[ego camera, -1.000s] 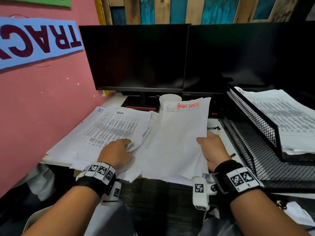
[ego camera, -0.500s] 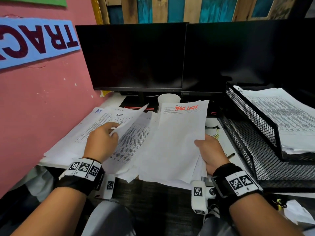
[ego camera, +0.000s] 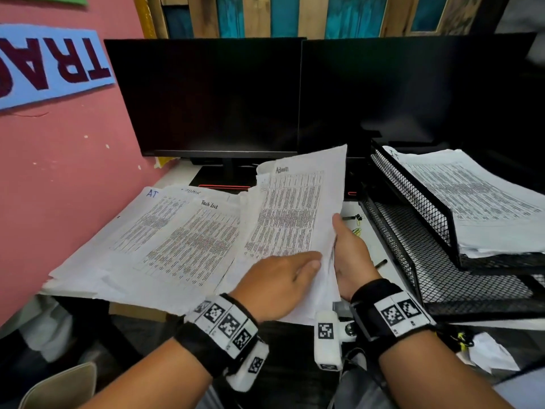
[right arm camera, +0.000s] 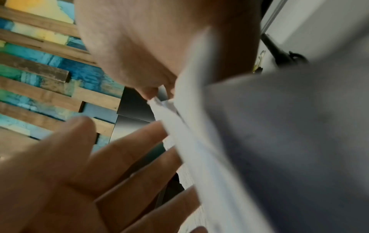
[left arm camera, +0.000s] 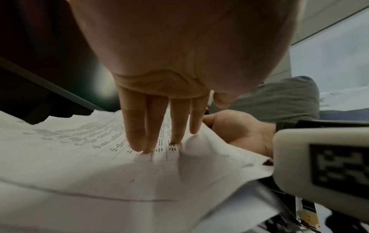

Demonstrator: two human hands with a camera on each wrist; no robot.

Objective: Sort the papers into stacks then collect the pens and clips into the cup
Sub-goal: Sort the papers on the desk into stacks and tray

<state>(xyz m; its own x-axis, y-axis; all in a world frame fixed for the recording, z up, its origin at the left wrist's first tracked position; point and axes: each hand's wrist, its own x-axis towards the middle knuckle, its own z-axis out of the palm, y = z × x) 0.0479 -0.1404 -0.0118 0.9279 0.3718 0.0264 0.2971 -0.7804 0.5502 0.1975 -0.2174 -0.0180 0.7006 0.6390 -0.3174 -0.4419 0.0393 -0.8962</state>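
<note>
Papers (ego camera: 292,214) — thin printed sheets, curled, right hand (ego camera: 352,258) pinching, left hand (ego camera: 277,281) flat.

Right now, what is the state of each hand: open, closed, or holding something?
Left hand: open, straight fingers resting on the papers.
Right hand: holding the papers by their right edge.

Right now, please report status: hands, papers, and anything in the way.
Right hand grips the raised sheaf headed "Admin". Left hand flat on its lower part, fingers straight. Sorted sheets spread at left. Clips and a pen not yet collected.
</note>
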